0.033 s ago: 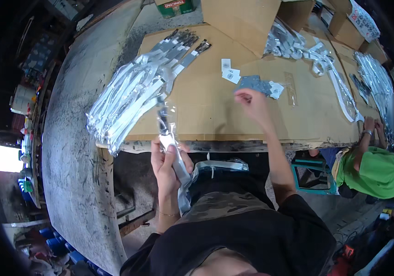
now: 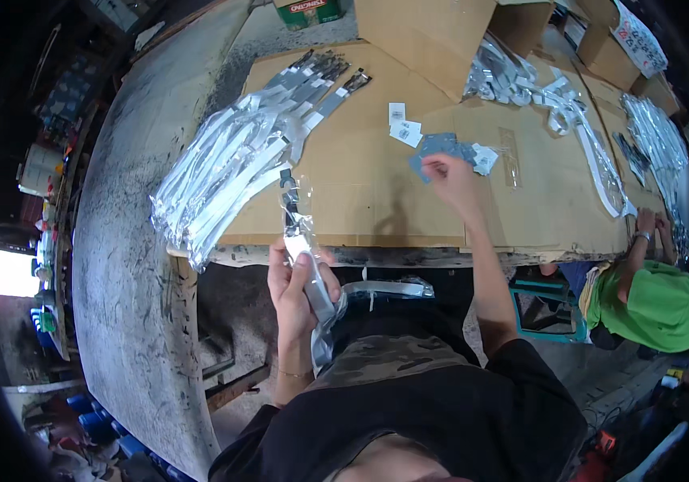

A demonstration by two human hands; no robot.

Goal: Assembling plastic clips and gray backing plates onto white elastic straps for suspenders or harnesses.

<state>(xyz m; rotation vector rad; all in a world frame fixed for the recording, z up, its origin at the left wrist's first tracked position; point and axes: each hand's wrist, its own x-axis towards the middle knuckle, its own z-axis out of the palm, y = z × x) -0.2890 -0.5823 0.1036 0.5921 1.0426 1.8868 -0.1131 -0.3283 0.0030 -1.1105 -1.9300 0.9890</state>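
My left hand [image 2: 296, 285] is closed round a white strap [image 2: 322, 304] in a clear plastic sleeve, just off the table's near edge. The sleeve's upper end, with black fittings [image 2: 290, 197] showing through, points up over the cardboard. My right hand [image 2: 454, 183] hovers at a small pile of blue-grey cards [image 2: 439, 145], thumb and fingers pinched together. Whether a card is between its fingertips cannot be made out. White printed cards [image 2: 405, 131] lie beside that pile. Another bagged strap [image 2: 388, 287] lies across my lap.
Many bagged white straps [image 2: 232, 165] are heaped on the left of the cardboard sheet [image 2: 344, 217]. An opened carton [image 2: 429, 40] with more bagged pieces [image 2: 501, 72] stands at the back. A loose white strap [image 2: 597, 165] lies to the right. A person in green [image 2: 658, 301] works at the right edge.
My right hand has shifted slightly to the right, and a blue-grey card edge now shows left of its fingertips. The left hand and its bagged strap have moved slightly right.
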